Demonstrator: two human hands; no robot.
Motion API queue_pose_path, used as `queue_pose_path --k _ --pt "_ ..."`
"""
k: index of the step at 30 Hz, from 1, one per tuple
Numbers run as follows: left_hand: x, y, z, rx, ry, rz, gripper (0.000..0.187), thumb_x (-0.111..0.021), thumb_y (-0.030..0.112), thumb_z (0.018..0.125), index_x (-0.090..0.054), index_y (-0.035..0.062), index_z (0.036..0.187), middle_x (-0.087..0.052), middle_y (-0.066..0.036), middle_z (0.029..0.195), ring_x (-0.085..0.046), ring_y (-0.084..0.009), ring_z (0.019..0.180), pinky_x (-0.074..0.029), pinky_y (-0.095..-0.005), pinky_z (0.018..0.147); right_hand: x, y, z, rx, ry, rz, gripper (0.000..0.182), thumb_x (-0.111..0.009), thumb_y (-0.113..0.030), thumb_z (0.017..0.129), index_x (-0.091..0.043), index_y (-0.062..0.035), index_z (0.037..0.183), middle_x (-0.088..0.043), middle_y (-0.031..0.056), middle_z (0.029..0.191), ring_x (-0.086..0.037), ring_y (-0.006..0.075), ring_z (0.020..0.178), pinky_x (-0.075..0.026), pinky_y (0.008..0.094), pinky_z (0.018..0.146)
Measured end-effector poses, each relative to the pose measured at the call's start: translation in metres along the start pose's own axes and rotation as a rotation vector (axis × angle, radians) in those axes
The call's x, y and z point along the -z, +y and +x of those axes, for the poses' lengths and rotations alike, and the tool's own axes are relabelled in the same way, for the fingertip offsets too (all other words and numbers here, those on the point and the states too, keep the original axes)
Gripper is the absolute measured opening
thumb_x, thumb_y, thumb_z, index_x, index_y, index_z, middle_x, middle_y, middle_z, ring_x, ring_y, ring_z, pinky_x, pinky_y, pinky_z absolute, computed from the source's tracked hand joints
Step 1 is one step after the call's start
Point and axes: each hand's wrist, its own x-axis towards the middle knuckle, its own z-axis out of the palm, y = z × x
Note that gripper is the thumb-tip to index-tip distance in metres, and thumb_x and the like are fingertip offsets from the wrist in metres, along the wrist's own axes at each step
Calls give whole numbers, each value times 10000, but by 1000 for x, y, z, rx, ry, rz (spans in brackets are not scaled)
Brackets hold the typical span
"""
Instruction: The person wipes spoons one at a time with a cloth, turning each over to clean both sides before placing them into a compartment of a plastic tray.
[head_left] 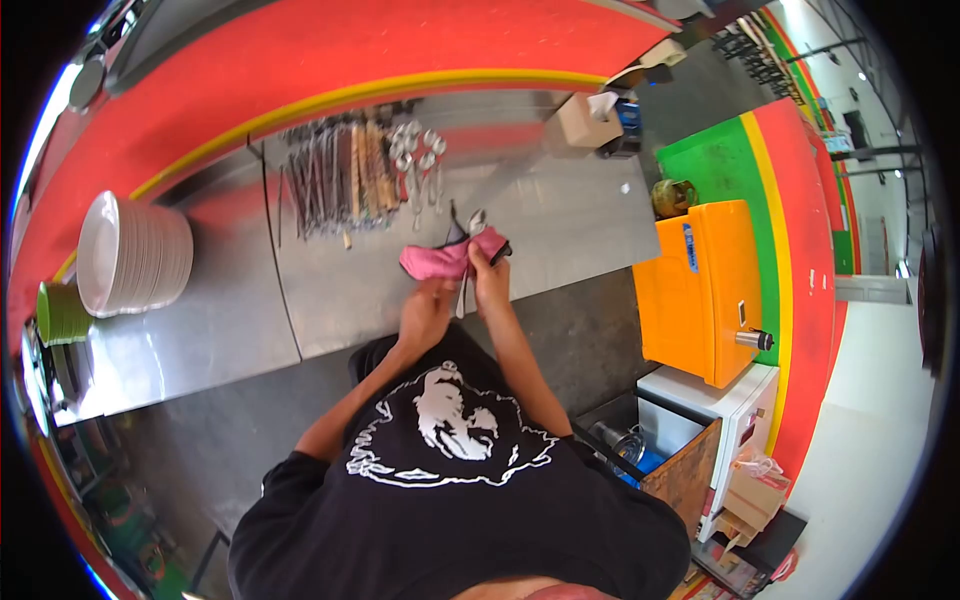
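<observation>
Above the front part of the metal table, a pink cloth with dark edging [436, 262] is bunched between my two hands. My right hand [488, 281] is closed on the cloth, with a spoon [477, 218] and a fork [456, 222] sticking up out of it and thin handles showing below. My left hand [430, 308] is closed at the cloth's lower edge; its fingertips are slightly blurred. Behind my hands lie rows of forks [325, 180], a band of wooden-looking chopsticks [369, 170] and a group of spoons [412, 160].
White plates [135, 255] are stacked on the metal table's [225, 300] left, beside green dishes [62, 313]. A tissue box [583, 127] stands at the back right. An orange container [700, 290] is right of the table, above an open wooden box [685, 470].
</observation>
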Motion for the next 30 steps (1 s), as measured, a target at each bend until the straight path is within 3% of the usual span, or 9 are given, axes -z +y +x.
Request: queue_pose_path --k 4,7,10,13,17,23,26,27,30 --pt "17 27 31 -62 264 45 269 -592 236 946 -613 -28 900 -580 -69 721 -521 -110 624 -422 -263 572 5 -15 0 116 -116 -193 164 -642 -181 902 -646 -22 864 -615 -13 798 -530 61 745 -438 262 647" --pt "7 20 52 39 95 -292 276 -635 245 920 -637 -29 955 -594 -55 732 -523 -93 641 -422 -255 573 2 -31 -12 93 -232 -341 200 -644 -194 901 -637 2 864 -605 -5 747 -512 62 689 -433 270 607" --pt "-4 7 60 118 95 -275 262 -699 220 861 -670 -30 934 -598 -90 713 -549 -126 600 -446 -280 565 -2 -27 -15 177 -218 -467 234 -655 -204 893 -638 28 866 -608 9 693 -516 77 613 -434 273 555" --pt "-8 6 63 -43 213 -203 256 -714 219 847 -680 -34 834 -583 -86 697 -533 -128 584 -432 -282 555 -12 -29 -19 290 -167 -431 222 -644 -203 904 -642 9 836 -576 -22 681 -474 55 629 -392 261 547" --pt "-10 4 68 -48 289 -188 261 -719 210 846 -690 -45 798 -536 -45 689 -449 -96 592 -361 -276 540 -11 -34 -22 194 -152 -595 235 -650 -202 892 -630 8 790 -575 -14 653 -483 64 600 -400 275 540" --pt "-2 5 88 -46 369 -162 245 -725 204 830 -700 -40 828 -529 -70 678 -494 -144 585 -393 -305 550 -11 -9 -24 305 -107 -489 246 -645 -196 889 -613 -10 732 -550 -17 594 -456 64 541 -362 278 491" --pt "-2 -3 93 -62 361 -158 248 -731 203 824 -699 -43 826 -525 -67 677 -496 -143 588 -398 -305 556 -10 -19 -35 80 -87 -493 216 -661 -167 863 -631 29 778 -626 58 650 -536 108 578 -438 313 544" --pt "-2 -4 89 -36 363 -158 249 -731 203 823 -698 -44 825 -526 -67 677 -496 -143 588 -400 -303 558 -8 -14 -35 203 -102 -485 230 -656 -178 869 -623 15 750 -596 38 617 -517 100 565 -425 303 531" --pt "-5 1 95 -3 355 -178 251 -732 203 831 -696 -45 827 -521 -35 708 -456 -103 621 -383 -278 572 -1 -7 -32 166 -92 -556 271 -660 -207 870 -601 4 710 -559 22 580 -482 104 527 -394 315 494"
